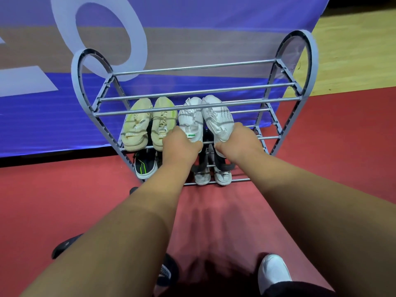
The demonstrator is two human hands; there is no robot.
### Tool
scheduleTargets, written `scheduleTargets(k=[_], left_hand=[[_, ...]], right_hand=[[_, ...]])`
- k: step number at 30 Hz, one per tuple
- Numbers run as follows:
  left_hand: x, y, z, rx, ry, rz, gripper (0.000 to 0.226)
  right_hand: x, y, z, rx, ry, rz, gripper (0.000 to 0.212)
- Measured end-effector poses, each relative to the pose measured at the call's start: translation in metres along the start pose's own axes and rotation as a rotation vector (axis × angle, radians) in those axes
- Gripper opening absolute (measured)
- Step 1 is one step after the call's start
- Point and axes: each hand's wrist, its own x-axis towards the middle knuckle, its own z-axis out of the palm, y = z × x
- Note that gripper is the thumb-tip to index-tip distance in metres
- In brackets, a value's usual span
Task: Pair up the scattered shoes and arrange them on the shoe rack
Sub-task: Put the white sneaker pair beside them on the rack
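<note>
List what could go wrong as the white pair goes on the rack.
1. The shoe rack has thin-rod shelves; when the left hand and right hand let go, the left white shoe or right white shoe might tip through onto the lower shoes.
2. The left white shoe sits close beside the beige pair; pushing could nudge it askew.
3. A black shoe lies loose on the floor, easily forgotten.

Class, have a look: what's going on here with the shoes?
A person holds the white sneakers on a middle shelf of the grey shoe rack, left hand gripping one heel, right hand the other. A beige pair sits beside them; a black-and-green shoe and small white pair sit lower. A dark shoe lies on the floor.
</note>
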Motion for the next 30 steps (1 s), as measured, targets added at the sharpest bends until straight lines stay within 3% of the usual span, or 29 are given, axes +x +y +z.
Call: scheduleTargets(k=[7,14,20,30], left_hand=[[0.019,-0.009,0.022,0.051,-0.015,0.061,0.048],[0.019,-0.011,0.039,0.071,0.014,0.047,0.053],[0.021,-0.012,0.04,0.038,-0.018,0.003,0.061],[0.023,-0.011,0.046,0.018,0.012,0.035,0.073]], right_hand=[[0.024,-0.002,0.015,-0.073,0.039,0.039,0.062],[0.036,0.002,0.019,-0.059,0.082,0.075,0.059],[0.038,0.013,0.018,-0.05,0.008,0.027,0.075],[0.038,0.02,0.02,-0.061,0.006,-0.055,0.077]])
